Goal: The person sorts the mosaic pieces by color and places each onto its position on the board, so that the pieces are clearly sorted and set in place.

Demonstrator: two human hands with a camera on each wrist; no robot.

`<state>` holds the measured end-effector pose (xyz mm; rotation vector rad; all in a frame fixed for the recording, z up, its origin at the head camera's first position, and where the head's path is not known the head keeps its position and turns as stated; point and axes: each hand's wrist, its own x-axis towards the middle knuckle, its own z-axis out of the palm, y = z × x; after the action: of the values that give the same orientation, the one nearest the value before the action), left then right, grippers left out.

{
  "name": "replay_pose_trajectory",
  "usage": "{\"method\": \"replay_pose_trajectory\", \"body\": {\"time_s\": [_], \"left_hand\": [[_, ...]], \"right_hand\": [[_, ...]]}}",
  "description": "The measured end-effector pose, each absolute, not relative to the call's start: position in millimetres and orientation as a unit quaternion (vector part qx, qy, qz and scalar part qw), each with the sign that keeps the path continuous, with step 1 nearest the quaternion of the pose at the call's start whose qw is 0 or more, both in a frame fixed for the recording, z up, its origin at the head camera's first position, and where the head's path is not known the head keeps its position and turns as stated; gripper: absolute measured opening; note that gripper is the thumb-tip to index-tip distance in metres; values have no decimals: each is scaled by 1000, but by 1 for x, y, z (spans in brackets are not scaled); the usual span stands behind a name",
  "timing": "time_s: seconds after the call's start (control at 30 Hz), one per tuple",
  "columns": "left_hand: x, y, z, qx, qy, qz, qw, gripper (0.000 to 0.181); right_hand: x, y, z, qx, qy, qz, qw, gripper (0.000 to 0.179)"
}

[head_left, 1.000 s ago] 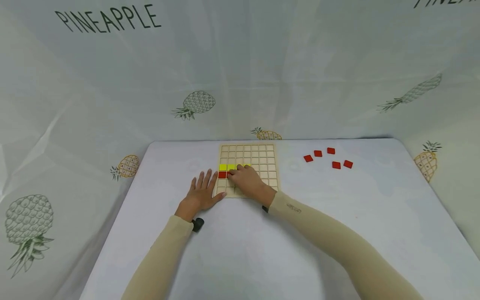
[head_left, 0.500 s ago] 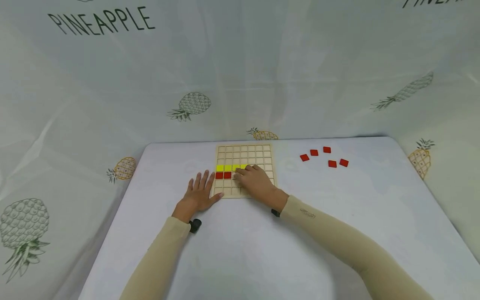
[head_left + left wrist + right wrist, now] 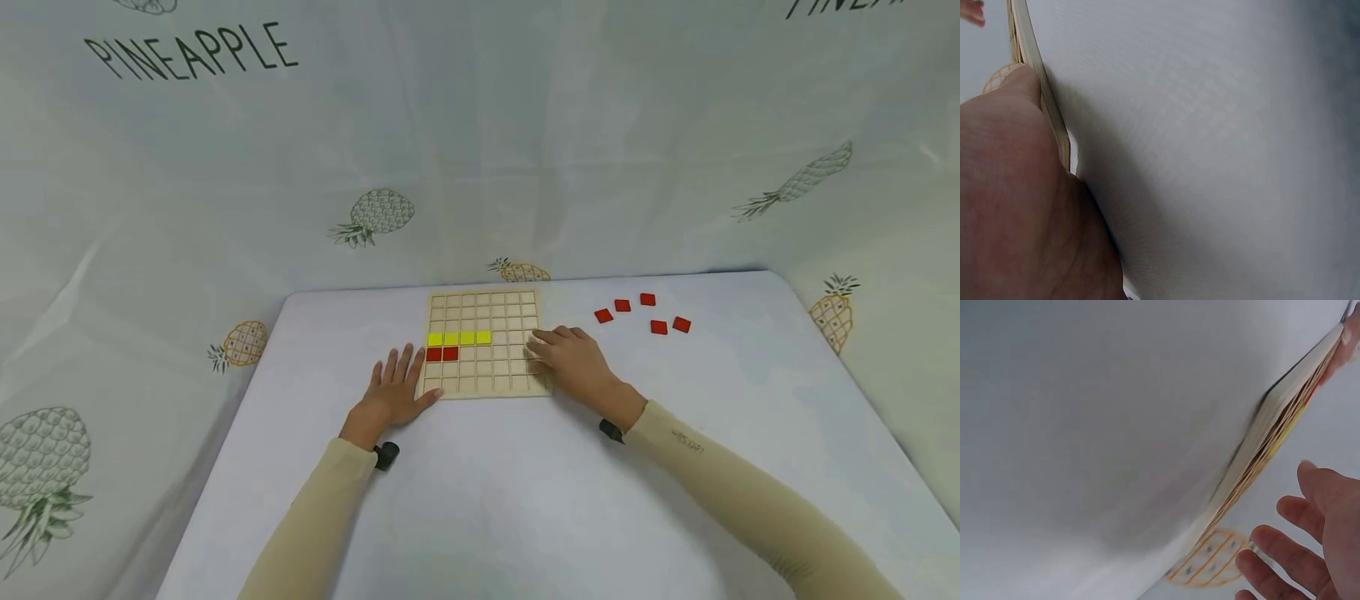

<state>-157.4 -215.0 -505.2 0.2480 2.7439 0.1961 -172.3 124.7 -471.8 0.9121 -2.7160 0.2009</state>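
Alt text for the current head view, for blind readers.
A person's right hand hangs over the right edge of a gridded board bearing a row of four yellow tiles and, nearer, two red tiles; the left hand lies at its left edge. Five loose red tiles lie farther right on the table.

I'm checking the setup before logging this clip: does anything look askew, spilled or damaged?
Nothing stands out as damaged or spilled. On the grid board, four yellow tiles and two red tiles sit in neat rows. The five loose red tiles right of it lie at mixed angles, which seems ordinary for unplaced pieces.
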Motion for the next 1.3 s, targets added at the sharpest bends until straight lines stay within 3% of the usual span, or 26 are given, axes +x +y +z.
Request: {"method": "replay_pose_trajectory", "body": {"time_s": [0.8, 1.3], "left_hand": [[-154, -217, -510, 95, 977, 86, 168, 94], [-153, -216, -509, 94, 978, 86, 167, 93]], "right_hand": [[-180, 268, -473, 208, -970, 48, 113, 41], [-197, 300, -476, 195, -976, 33, 88, 36]]}}
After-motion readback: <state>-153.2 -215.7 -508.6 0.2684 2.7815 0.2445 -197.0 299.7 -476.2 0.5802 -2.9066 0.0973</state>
